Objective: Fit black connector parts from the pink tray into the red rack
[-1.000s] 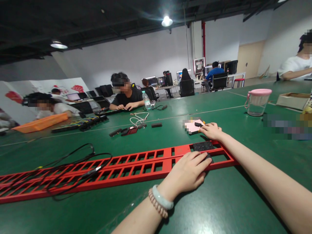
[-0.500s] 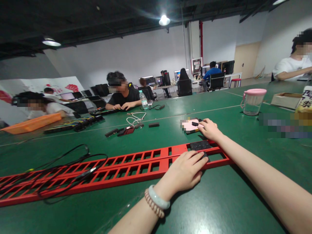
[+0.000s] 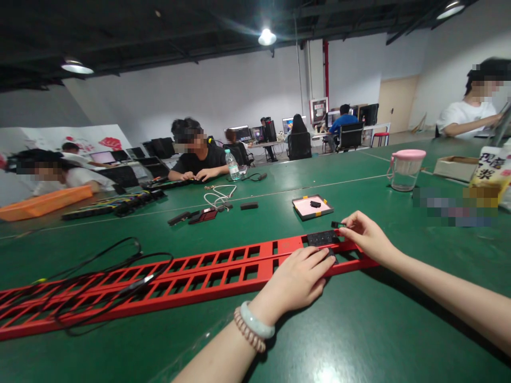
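Note:
A long red slotted frame [image 3: 235, 269] lies across the green table. Several black blocks sit in its right section; one black block [image 3: 322, 238] shows in the far row. My left hand [image 3: 302, 275] rests flat over the near row, its stretched fingers touching a black block [image 3: 332, 256] that they partly hide. Above the frame's right end, my right hand [image 3: 366, 234] pinches a small black part [image 3: 338, 225] with a bit of green on it between thumb and fingertips. Behind it, a shallow dark-edged tray [image 3: 306, 215] with a pink inside holds another small black part [image 3: 315, 204].
Black cables [image 3: 120, 287] lie over the frame's left half. Beyond it are a white cord [image 3: 217, 199], dark blocks [image 3: 187, 217] and a water bottle [image 3: 232, 166]. A pink-lidded cup [image 3: 406, 170] stands at right. An orange tray [image 3: 48, 203] is at left, and co-workers sit around the table.
My right hand has moved from the pink tray back towards me, with a small black part in its fingers. My left hand stays on the frame.

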`<state>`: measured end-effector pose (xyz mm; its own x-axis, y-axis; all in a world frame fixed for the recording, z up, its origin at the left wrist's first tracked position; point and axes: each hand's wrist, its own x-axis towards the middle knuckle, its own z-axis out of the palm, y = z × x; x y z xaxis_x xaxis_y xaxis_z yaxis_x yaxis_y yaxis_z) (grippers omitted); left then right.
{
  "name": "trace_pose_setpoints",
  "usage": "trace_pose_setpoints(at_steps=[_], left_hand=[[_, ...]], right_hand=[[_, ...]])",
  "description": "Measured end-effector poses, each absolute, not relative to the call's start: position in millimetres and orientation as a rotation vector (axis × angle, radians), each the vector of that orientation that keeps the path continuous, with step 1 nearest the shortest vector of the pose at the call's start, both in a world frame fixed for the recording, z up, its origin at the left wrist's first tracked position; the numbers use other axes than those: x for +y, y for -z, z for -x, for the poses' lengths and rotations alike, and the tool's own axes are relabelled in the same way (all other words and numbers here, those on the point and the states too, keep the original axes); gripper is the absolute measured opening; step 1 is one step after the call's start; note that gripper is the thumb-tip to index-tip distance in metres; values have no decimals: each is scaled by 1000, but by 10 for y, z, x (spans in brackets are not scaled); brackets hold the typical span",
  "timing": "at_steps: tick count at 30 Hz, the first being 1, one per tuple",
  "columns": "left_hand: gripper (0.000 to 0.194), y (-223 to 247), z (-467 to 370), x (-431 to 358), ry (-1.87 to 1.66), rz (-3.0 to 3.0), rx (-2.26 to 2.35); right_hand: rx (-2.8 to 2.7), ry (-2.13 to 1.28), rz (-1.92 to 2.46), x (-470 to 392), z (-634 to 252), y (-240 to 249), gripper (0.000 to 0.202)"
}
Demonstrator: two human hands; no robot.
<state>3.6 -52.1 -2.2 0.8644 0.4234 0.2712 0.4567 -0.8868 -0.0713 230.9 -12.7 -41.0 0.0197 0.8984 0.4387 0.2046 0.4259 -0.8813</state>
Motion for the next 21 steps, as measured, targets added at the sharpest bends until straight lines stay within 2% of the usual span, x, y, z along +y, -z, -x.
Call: trace_pose_setpoints(at_steps=[4,8,15,21], left_hand=[[41,27,-41,-513,393,2896,-689],[41,31,-47,-502,394,2899,-674],[43,44,-65,-465,377,2914,-668],[42,57,-66,-458,383,2913,-655]], right_hand=[[-1408,-1152,896,-317,-2310,336,37],[-1233,-1454,815,-351,-2323,273,33],[-1011,-1501,774,-239,-2440,305,20],[-1005,-1560,759,-279,-2468,265,35]])
